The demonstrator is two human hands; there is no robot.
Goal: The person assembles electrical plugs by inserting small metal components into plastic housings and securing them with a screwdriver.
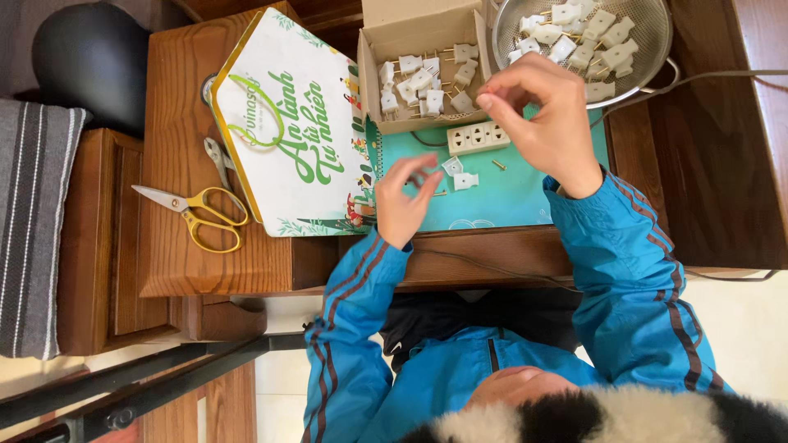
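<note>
Two small white plug bodies [460, 174] lie on the teal mat [509, 201], just below a white socket strip [478, 137], with a loose brass pin [498, 165] beside them. Left hand [405, 201] hovers just left of the plug bodies, thumb and forefinger pinched close; whether something tiny sits in that grip, can't tell. Right hand [538, 115] is up over the strip, fingertips pinched together near the cardboard box [423, 66]; grip looks closed, on what, can't tell. My read on handling: plug bodies are light, stiff moulded plastic, not fragile, slightly slick; take one by the flat sides of the body, not by the prongs. The brass pin is tiny and will roll or skid on the mat, so a fingertip pinch along its length. The box holds more white plugs with brass prongs; the metal strainer [648, 41] to its right holds another heap. A cable runs off from the strip across the wooden worktop [698, 180]. Further left: a printed house-shaped carton [287, 123], yellow-handled scissors [197, 215], pliers partly tucked under the carton. Person wears blue sleeves with striped trim.
</note>
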